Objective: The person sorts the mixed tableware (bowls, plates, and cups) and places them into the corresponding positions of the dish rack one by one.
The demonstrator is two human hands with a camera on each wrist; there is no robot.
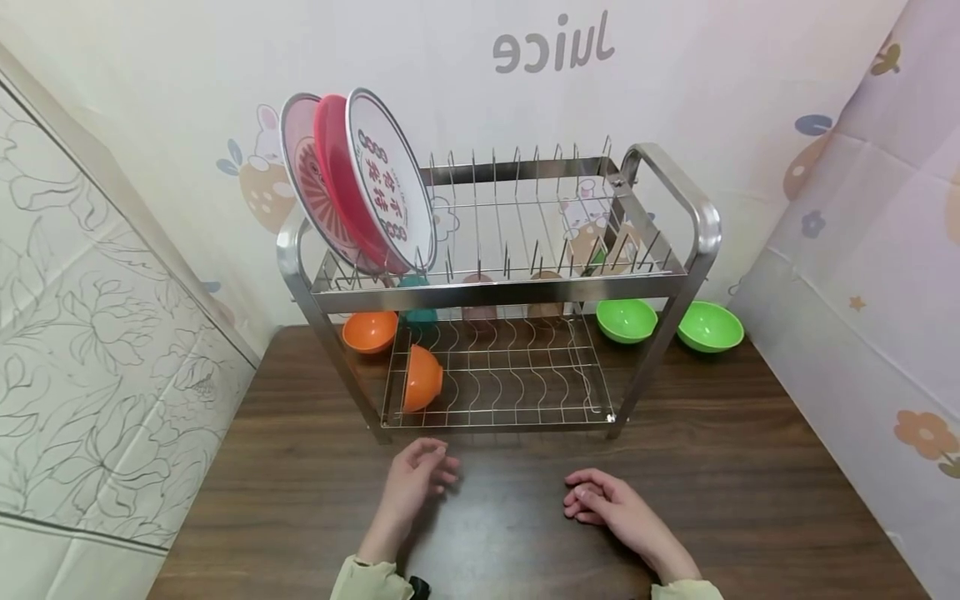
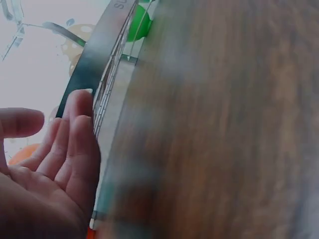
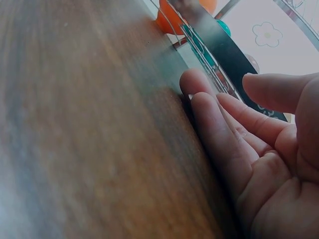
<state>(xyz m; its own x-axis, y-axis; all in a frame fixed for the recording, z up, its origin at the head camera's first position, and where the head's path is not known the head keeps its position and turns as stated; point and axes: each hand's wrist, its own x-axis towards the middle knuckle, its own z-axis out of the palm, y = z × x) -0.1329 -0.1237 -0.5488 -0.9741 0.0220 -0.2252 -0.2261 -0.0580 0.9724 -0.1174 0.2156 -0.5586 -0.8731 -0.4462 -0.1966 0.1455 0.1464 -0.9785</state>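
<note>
Left grip [image 1: 414,475], right grip [image 1: 607,502] before steel rack [image 1: 495,294]; green bowls [image 1: 710,327] beyond right post [image 1: 651,367]

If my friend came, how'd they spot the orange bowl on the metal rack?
Find the silver metal two-tier rack on the brown wooden table. At the left of its lower wire shelf is the orange bowl. It's tipped sideways; the other orange bowl sits upright.

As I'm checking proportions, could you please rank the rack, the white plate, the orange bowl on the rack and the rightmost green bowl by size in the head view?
1. Rack
2. White plate
3. Orange bowl and green bowl: too alike to rank, and the orange one sits nearer the camera.
</note>
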